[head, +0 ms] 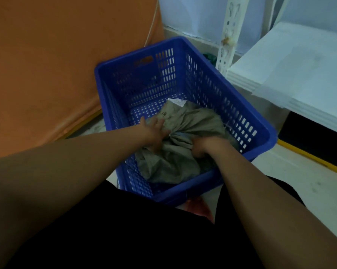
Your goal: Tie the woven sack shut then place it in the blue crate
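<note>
The left hand [154, 132] is resting with fingers spread on the woven sack [191, 121], which is lying inside the blue crate [144, 80]. The right hand [201, 147] is clutching its bunched neck; the 2 hands should probably be settling it flat before releasing.

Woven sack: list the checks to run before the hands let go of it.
1. Woven sack inside the blue crate: ok, it lies on the crate floor between the walls.
2. Neck gathered: ok, the fabric is bunched between the hands.
3. Knot tied firm: cannot tell, the bunch is too dim and partly covered.
4. Left hand free to lift: ok, its fingers are spread and only rest on the sack.
5. Right hand released: not ok, its fingers are curled into the fabric.
6. No fabric over the rim: ok.
</note>
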A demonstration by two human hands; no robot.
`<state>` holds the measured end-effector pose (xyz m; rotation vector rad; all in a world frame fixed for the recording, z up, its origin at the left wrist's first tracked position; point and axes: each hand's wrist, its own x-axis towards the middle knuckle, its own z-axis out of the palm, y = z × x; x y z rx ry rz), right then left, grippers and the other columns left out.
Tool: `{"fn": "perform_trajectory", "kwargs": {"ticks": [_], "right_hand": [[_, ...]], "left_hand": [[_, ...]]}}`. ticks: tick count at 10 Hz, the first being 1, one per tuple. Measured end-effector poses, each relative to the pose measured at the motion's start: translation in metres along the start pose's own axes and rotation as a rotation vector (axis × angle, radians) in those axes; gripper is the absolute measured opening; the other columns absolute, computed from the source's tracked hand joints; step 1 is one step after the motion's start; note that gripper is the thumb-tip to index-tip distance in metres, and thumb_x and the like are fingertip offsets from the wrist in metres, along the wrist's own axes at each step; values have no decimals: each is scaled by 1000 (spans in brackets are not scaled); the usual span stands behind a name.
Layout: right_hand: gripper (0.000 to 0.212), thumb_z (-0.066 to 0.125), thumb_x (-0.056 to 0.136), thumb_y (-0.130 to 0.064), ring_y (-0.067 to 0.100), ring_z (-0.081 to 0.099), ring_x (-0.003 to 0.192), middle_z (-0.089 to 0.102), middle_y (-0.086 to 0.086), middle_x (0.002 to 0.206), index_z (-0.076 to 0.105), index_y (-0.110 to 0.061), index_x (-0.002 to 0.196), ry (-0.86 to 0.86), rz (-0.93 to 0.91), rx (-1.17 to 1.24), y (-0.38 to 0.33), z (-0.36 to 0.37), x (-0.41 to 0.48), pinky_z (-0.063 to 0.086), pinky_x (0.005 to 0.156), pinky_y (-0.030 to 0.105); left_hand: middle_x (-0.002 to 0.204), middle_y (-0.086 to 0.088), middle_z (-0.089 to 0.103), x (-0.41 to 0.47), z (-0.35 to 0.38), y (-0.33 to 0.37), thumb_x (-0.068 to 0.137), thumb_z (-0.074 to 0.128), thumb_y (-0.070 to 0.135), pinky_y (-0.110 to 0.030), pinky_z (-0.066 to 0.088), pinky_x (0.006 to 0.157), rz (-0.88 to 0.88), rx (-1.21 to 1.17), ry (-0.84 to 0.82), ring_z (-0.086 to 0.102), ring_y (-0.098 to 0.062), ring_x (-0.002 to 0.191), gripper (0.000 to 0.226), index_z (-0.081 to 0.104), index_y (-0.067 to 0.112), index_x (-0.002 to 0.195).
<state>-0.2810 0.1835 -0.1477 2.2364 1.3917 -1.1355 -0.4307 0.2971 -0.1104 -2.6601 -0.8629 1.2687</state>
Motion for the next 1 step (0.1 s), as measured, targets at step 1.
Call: {"fn": "perform_trajectory", "kwargs": {"ticks": [1], "right_hand": [[82, 49, 88, -60, 37, 24, 144, 23, 14, 161, 24, -22, 156, 218, -35, -46, -14, -21, -12, 22, 118, 58]], "left_hand": [[166, -10, -12, -29, -67, -7, 96, 51, 38, -64, 2, 119, 54, -247, 403, -9, -31, 153, 71, 17, 29, 157]]}}
